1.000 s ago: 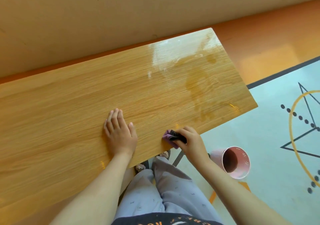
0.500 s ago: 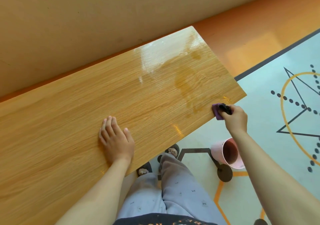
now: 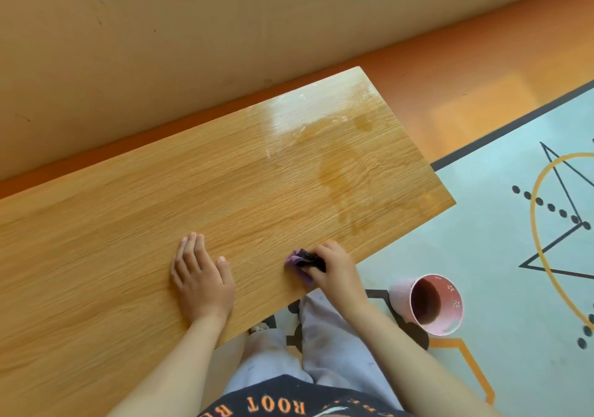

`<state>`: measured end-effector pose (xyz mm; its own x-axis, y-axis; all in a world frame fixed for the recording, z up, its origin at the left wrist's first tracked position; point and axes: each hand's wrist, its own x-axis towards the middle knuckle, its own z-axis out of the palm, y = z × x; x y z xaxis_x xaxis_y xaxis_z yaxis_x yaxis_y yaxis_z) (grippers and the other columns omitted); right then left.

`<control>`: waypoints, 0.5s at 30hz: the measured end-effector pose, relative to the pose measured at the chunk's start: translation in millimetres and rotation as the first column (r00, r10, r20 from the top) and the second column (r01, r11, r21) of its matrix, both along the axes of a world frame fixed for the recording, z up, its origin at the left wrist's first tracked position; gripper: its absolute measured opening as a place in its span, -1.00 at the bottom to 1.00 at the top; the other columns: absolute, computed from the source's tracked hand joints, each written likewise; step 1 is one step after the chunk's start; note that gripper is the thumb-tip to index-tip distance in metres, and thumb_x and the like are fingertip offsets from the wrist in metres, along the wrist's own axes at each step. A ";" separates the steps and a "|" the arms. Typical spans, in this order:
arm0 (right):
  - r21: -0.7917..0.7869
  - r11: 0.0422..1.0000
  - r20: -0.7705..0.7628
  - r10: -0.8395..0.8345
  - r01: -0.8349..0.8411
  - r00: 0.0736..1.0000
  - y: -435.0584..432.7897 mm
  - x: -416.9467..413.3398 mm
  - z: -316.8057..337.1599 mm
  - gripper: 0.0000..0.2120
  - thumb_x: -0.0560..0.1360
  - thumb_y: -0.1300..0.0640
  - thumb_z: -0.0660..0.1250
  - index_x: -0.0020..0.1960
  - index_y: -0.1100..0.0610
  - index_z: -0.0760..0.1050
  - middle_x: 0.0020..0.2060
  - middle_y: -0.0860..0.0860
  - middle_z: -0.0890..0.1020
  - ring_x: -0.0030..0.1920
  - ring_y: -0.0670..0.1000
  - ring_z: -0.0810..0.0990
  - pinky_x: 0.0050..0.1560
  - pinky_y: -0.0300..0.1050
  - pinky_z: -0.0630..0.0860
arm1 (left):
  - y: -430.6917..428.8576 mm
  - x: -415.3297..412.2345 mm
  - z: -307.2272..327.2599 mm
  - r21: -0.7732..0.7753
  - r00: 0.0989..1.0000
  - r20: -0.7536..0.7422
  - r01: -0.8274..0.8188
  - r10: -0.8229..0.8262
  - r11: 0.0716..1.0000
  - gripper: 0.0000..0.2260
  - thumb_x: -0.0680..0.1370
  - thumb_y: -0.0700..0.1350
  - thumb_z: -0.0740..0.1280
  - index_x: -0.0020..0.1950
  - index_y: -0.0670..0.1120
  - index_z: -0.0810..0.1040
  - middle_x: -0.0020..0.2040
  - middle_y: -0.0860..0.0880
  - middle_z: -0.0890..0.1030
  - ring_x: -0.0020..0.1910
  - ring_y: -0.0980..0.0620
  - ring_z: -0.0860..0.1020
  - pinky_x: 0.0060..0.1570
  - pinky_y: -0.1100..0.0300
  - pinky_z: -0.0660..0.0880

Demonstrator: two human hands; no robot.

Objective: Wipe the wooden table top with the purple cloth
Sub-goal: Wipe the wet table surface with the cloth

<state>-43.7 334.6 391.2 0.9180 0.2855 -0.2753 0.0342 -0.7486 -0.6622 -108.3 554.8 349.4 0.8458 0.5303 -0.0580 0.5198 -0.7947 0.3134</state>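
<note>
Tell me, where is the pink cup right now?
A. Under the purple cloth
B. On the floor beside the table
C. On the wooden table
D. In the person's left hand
B: the pink cup stands on the patterned floor, off the near edge of the wooden table, to the right of the right hand gripping the purple cloth.

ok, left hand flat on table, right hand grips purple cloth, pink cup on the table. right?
No: head view shows the pink cup on the floor beside the table. Left hand flat, right hand gripping the purple cloth: both correct.
</note>
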 end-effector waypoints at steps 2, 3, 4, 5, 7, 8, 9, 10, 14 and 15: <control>-0.044 0.989 0.043 -0.138 0.140 0.989 -33.9 32.0 2.4 -0.95 0.38 0.25 0.39 -0.17 0.21 0.55 -0.26 0.01 0.50 -0.17 0.03 0.46 -0.20 -0.24 0.34 | -0.4 0.3 0.5 0.008 1.000 -0.004 -0.007 0.007 1.000 -0.48 0.54 -0.02 0.08 0.45 -0.23 0.26 0.46 -0.18 0.30 0.48 -0.16 0.18 0.44 -0.13 0.08; -0.064 0.974 0.065 -0.212 0.216 0.975 -52.0 48.2 4.2 -0.95 0.39 0.25 0.39 -0.17 0.22 0.55 -0.25 0.04 0.51 -0.18 0.05 0.48 -0.22 -0.22 0.33 | -0.8 0.7 0.5 0.011 1.000 -0.008 -0.010 0.010 1.000 -0.48 0.54 -0.02 0.07 0.45 -0.23 0.26 0.46 -0.18 0.30 0.48 -0.16 0.19 0.43 -0.13 0.08; -0.077 0.956 0.082 -0.277 0.283 0.957 -69.6 63.8 6.6 -0.94 0.40 0.23 0.39 -0.15 0.22 0.55 -0.23 0.07 0.53 -0.18 0.07 0.49 -0.22 -0.17 0.32 | -1.2 1.1 0.6 0.014 1.000 -0.010 -0.012 0.012 1.000 -0.48 0.54 -0.02 0.07 0.45 -0.23 0.27 0.46 -0.18 0.30 0.48 -0.16 0.19 0.43 -0.14 0.09; -0.090 0.936 0.092 -0.332 0.340 0.939 -86.3 77.9 8.3 -0.93 0.42 0.21 0.39 -0.14 0.22 0.56 -0.21 0.10 0.55 -0.17 0.08 0.50 -0.20 -0.13 0.32 | -1.5 1.6 0.6 0.015 1.000 -0.008 -0.016 0.016 1.000 -0.48 0.54 -0.02 0.07 0.45 -0.23 0.27 0.45 -0.19 0.31 0.47 -0.16 0.20 0.42 -0.14 0.10; -0.135 0.895 0.105 -0.415 0.426 0.904 -116.5 100.9 10.1 -0.91 0.44 0.19 0.37 -0.11 0.21 0.55 -0.18 0.12 0.56 -0.14 0.11 0.51 -0.17 -0.12 0.31 | -2.2 2.2 1.2 0.015 1.000 -0.006 -0.021 0.021 1.000 -0.48 0.53 -0.02 0.07 0.44 -0.23 0.28 0.44 -0.19 0.32 0.47 -0.17 0.21 0.42 -0.15 0.11; -0.159 0.875 0.115 -0.443 0.457 0.889 -128.2 109.4 10.1 -0.89 0.44 0.18 0.36 -0.11 0.22 0.55 -0.17 0.13 0.57 -0.13 0.14 0.52 -0.17 -0.12 0.31 | -2.8 2.5 1.7 0.019 1.000 -0.005 -0.022 0.022 1.000 -0.48 0.53 -0.01 0.07 0.44 -0.23 0.28 0.44 -0.19 0.32 0.46 -0.17 0.22 0.42 -0.14 0.11; -0.176 0.859 0.121 -0.466 0.481 0.876 -136.7 115.1 9.6 -0.88 0.44 0.17 0.36 -0.11 0.23 0.54 -0.16 0.14 0.57 -0.12 0.15 0.52 -0.17 -0.11 0.31 | -3.3 3.0 2.1 0.025 1.000 -0.006 -0.023 0.023 0.999 -0.48 0.53 -0.01 0.06 0.44 -0.23 0.28 0.44 -0.19 0.32 0.46 -0.18 0.22 0.42 -0.14 0.11; -0.190 0.848 0.124 -0.480 0.495 0.869 -141.2 117.7 9.0 -0.87 0.44 0.16 0.35 -0.11 0.24 0.54 -0.16 0.15 0.57 -0.12 0.16 0.52 -0.17 -0.10 0.31 | -3.4 3.2 2.1 0.028 1.000 -0.008 -0.024 0.024 0.999 -0.48 0.53 -0.01 0.06 0.43 -0.23 0.29 0.44 -0.19 0.33 0.46 -0.18 0.23 0.42 -0.13 0.11; -0.205 0.889 0.137 -0.388 0.409 0.911 -117.7 99.3 10.3 -0.86 0.45 0.16 0.37 -0.17 0.23 0.47 -0.22 0.09 0.50 -0.18 0.15 0.49 -0.22 -0.09 0.27 | -4.5 2.8 2.3 0.034 0.999 -0.007 -0.032 0.032 0.999 -0.48 0.53 -0.01 0.06 0.43 -0.23 0.28 0.44 -0.20 0.33 0.46 -0.18 0.23 0.41 -0.13 0.12; -0.184 0.925 0.123 -0.314 0.332 0.942 -104.2 90.0 10.5 -0.86 0.44 0.17 0.38 -0.19 0.22 0.46 -0.25 0.07 0.49 -0.20 0.13 0.48 -0.23 -0.09 0.27 | -4.7 2.8 2.3 0.034 0.999 -0.003 -0.033 0.033 0.999 -0.48 0.53 -0.01 0.06 0.43 -0.23 0.29 0.43 -0.20 0.33 0.45 -0.18 0.24 0.41 -0.13 0.12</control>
<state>46.3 230.4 401.7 0.9746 -0.0829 -0.2081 -0.1793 -0.8452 -0.5035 -105.5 550.2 351.7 0.8275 0.5599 -0.0421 0.5472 -0.7872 0.2843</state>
